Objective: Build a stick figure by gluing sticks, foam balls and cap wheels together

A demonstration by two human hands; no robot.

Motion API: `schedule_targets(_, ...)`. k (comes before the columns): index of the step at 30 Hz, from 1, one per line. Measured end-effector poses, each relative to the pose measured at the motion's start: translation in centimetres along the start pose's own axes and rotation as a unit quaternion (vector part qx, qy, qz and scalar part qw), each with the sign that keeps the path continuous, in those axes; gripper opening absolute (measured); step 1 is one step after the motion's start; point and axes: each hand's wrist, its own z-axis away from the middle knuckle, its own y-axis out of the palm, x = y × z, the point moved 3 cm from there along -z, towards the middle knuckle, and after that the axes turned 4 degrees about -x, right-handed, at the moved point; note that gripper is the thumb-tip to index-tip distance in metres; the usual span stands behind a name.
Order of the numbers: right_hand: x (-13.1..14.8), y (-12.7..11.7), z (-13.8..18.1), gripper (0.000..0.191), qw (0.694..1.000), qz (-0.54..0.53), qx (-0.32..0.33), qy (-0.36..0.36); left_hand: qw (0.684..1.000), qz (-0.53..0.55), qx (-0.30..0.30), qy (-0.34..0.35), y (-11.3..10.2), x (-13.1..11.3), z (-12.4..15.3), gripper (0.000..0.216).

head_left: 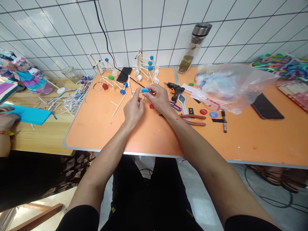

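A blue bottle cap (145, 90) is pinched between the thumb and fingers of my right hand (158, 98). Just left of it, my left hand (133, 109) is closed around a thin wooden stick, mostly hidden by the fingers. Behind my left hand stand light sticks (129, 86) joined together. A loose stick (119, 104) lies on the table to the left. A red cap (151, 106) sits partly hidden beneath my right hand. Further back are two stick frames with caps as wheels, one on the left (106, 77) and one in the middle (146, 67).
Right of my hands lie a black glue gun (176, 90), red-handled pliers (193, 119), a red cap (203, 111) and a craft knife (224, 122). A plastic bag (231, 85), a phone (267, 106) and a glass bottle (190, 53) stand beyond. Another person's hand (8, 119) holds blue material at left.
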Motion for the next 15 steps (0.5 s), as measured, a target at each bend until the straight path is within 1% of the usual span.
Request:
schedule_targets(4,0.07,0.07,0.14,0.012,1.000,0.004,0.004,0.013,1.000,-0.015,0.019,-0.004,0.11,-0.16,0.04,0.068)
schedule_targets(8,0.05,0.00,0.20,0.015,1.000,0.009,0.005,0.011,0.999,-0.026,0.042,-0.013,0.35,-0.35,0.11,0.075)
schedule_targets(15,-0.24,-0.07,0.07,0.018,1.000,-0.001,0.012,-0.004,0.998,-0.004,0.055,-0.008,0.85,-0.17,0.09,0.079)
